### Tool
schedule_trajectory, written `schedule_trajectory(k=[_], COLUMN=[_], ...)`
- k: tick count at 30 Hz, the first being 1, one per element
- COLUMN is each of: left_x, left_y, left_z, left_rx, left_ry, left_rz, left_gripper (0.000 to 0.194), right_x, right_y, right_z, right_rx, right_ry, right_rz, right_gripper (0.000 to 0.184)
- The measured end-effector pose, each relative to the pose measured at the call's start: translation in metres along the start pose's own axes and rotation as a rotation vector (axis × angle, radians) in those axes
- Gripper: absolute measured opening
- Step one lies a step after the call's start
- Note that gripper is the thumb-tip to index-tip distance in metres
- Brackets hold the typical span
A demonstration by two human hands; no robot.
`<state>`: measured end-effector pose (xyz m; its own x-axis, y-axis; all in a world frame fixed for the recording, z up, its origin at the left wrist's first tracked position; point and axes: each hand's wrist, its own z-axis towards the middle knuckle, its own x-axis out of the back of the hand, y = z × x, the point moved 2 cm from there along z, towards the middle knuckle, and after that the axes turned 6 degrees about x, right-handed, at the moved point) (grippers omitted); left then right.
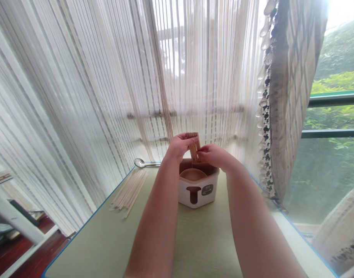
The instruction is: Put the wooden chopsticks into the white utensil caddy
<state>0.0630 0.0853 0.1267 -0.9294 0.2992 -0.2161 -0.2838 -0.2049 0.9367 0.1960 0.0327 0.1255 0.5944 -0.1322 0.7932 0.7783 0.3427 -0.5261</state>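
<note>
Bare forearms (156, 227) stretch over a pale table (101, 239), loose sticks (131, 188) near its left edge, slotted spoon (139, 163) at its far left corner. The left hand (178, 146) is closed around a brown bundle (193, 150), upright at a white caddy (207, 199) near the far edge; the right hand (213, 155) pinches its lower side. Matched, light pressure should keep it straight.

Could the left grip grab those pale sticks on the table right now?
Probably, but not straight away: the left grip holds a brown ribbed bundle at the white box. Nothing seems to lie over the pale sticks, left of the box.
</note>
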Motion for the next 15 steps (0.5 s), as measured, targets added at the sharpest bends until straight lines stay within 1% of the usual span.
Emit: schedule_trajectory(k=[3,4,5,6,8,9,10,11,12,13,14,15], left_x=[-0.001,-0.001,-0.002,-0.002,-0.002,-0.002,0.001,0.005,0.014,0.026,0.042,0.061], left_y=[0.003,0.005,0.009,0.014,0.026,0.033,0.038,0.041,0.041,0.039,0.034,0.026], left_z=[-0.002,-0.005,-0.009,-0.015,-0.032,-0.042,-0.051,-0.059,-0.066,-0.072,-0.077,-0.083], left_rx=[0.005,-0.004,-0.028,-0.071,-0.207,-0.279,-0.336,-0.363,-0.355,-0.31,-0.233,-0.129], left_ry=[-0.021,0.001,0.061,0.161,0.444,0.574,0.678,0.751,0.791,0.806,0.809,0.773], left_rz=[0.066,0.109,0.17,0.249,0.447,0.553,0.654,0.755,0.858,0.966,1.074,1.19], left_gripper=[0.036,0.039,0.045,0.051,0.063,0.064,0.061,0.055,0.049,0.042,0.036,0.032], right_x=[0.001,0.003,0.005,0.009,0.019,0.026,0.033,0.039,0.045,0.049,0.05,0.05], right_y=[-0.001,-0.001,-0.002,-0.004,-0.011,-0.017,-0.024,-0.033,-0.043,-0.053,-0.064,-0.075], right_z=[0.0,0.0,-0.002,-0.003,-0.01,-0.015,-0.022,-0.029,-0.036,-0.042,-0.048,-0.052], right_rx=[-0.007,-0.016,-0.028,-0.041,-0.061,-0.064,-0.062,-0.062,-0.061,-0.049,-0.008,0.042], right_ry=[-0.012,-0.01,0.007,0.039,0.162,0.236,0.314,0.383,0.437,0.493,0.538,0.566], right_rz=[-0.015,-0.018,-0.025,-0.034,-0.052,-0.053,-0.042,-0.019,0.009,0.041,0.079,0.126], right_gripper=[0.027,0.027,0.027,0.029,0.04,0.046,0.048,0.047,0.045,0.042,0.038,0.036])
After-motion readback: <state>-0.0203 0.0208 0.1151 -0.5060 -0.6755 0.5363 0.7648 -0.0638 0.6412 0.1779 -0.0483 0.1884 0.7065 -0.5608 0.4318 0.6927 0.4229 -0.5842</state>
